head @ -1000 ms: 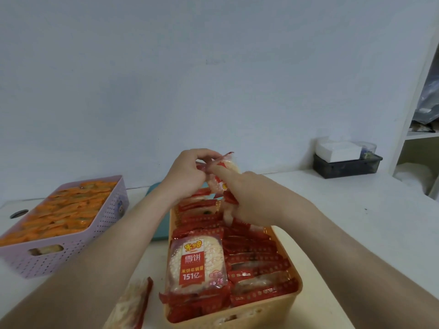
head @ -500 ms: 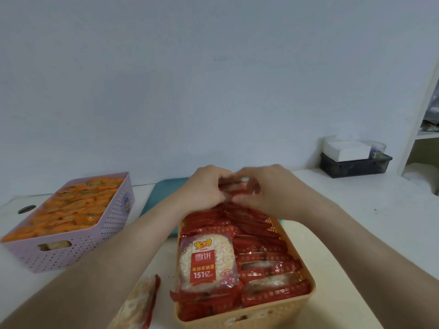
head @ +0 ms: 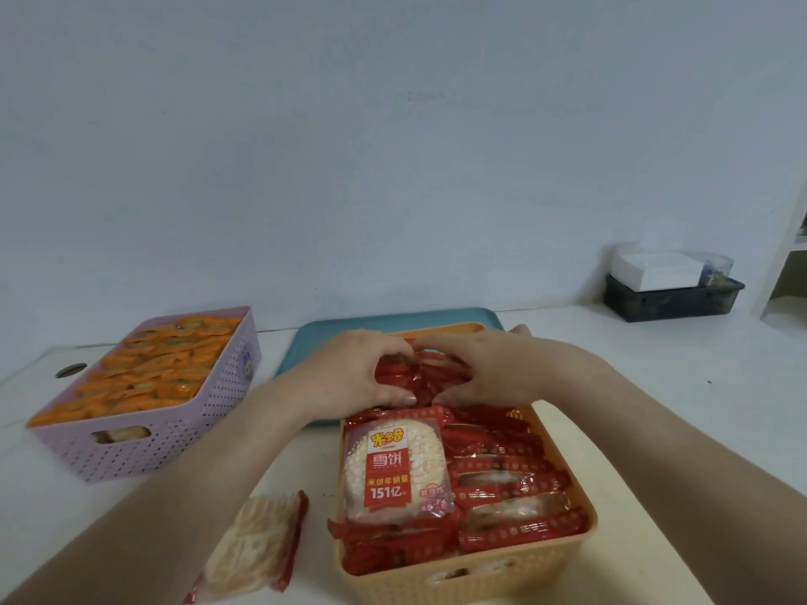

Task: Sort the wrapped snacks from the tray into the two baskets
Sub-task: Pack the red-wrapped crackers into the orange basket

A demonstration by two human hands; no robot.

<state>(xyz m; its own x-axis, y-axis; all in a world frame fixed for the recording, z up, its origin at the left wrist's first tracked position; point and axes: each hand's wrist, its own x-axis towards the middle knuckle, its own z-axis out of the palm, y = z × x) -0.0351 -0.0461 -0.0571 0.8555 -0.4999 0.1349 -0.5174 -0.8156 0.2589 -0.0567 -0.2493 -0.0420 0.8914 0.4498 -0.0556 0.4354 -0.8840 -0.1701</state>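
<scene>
Big white counter (head: pixel 655 386), with two baskets on it. The purple basket (head: pixel 144 456) sits far left, packed with orange packets (head: pixel 148 373). The orange basket (head: pixel 480 574) is near and centre, stuffed with red packets (head: pixel 502 467). The teal tray (head: pixel 305 342) is right behind the orange basket, and most of it is hidden by the hands, so I honestly can't say if anything is left on it.

Left hand (head: pixel 349 373) and right hand (head: pixel 493 369) are both at the far end of the orange basket. The fingers (head: pixel 384 349) of each hand are curled round a bunch of red packets standing on edge there, thumbs tucked in on the near side, squeezing the row together.

Handling-wise, I'd guess these are super light: crinkly film over a brittle rice cracker. The wrap looks slippery and the cracker will snap if you crush it, so grab by the flat faces or the crimped ends and go gentle when wedging them in. That basket looks about full.

Looks: one packet (head: pixel 395 467) lies face up on the near left of the pile. It has a clear window showing a round, white, bumpy cracker, a red label with white characters, and red sealed ends. One loose packet (head: pixel 257 548) lies on the counter just left of the orange basket, so that one isn't sorted yet.
</scene>
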